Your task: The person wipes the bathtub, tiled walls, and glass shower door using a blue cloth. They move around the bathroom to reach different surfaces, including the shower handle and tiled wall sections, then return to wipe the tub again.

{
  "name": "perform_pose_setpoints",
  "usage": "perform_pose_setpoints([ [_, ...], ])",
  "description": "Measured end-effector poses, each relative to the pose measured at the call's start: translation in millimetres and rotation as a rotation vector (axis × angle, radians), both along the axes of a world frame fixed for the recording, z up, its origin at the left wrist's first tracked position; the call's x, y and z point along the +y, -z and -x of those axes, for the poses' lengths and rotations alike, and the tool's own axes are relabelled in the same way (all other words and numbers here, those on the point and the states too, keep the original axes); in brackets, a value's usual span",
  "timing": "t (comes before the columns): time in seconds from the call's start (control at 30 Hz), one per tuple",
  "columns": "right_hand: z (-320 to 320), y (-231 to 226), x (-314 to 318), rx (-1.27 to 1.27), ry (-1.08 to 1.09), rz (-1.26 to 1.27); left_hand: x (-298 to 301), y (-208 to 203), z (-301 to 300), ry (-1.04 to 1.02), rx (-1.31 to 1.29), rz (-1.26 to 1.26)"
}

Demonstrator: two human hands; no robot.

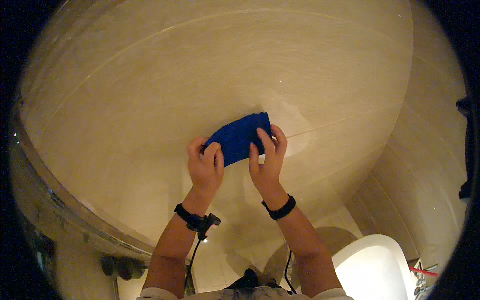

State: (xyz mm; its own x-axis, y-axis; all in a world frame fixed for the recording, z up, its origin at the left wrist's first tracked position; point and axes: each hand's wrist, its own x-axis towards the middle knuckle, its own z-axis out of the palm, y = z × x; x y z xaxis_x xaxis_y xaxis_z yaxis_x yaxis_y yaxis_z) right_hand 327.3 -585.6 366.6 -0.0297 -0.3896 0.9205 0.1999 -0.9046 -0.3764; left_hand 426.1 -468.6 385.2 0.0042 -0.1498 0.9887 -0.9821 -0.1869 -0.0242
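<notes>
A folded blue cloth (pixel 239 137) is stretched between my two hands in front of a beige tiled wall. My left hand (pixel 206 162) pinches its lower left end, thumb and fingers bent round the edge. At the opposite end my right hand (pixel 267 155) grips the cloth, with fingers lying over its face and others behind the edge. Black bands circle both wrists, and a small dark device (pixel 206 226) with a cable sits on the left one.
Low on the right stands a white basin or toilet lid (pixel 372 267), with a red stick-like item (pixel 423 271) beside it. Two dark round objects (pixel 122 267) are at lower left. A dark-edged ledge (pixel 75 220) curves along the left. Beige tiled wall (pixel 240 60) spans the background.
</notes>
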Motion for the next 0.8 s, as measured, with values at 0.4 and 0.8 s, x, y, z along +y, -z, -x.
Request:
perform_pose_setpoints([
  [0.4,11.3,7.0,-35.5,0.161,0.332,0.363,-11.5,15.9,37.7,-0.256,-0.338,-0.168],
  [0.8,32.4,34.3,-52.0,0.282,0.19,0.471,-18.3,29.8,27.4,-0.276,-0.36,-0.285],
])
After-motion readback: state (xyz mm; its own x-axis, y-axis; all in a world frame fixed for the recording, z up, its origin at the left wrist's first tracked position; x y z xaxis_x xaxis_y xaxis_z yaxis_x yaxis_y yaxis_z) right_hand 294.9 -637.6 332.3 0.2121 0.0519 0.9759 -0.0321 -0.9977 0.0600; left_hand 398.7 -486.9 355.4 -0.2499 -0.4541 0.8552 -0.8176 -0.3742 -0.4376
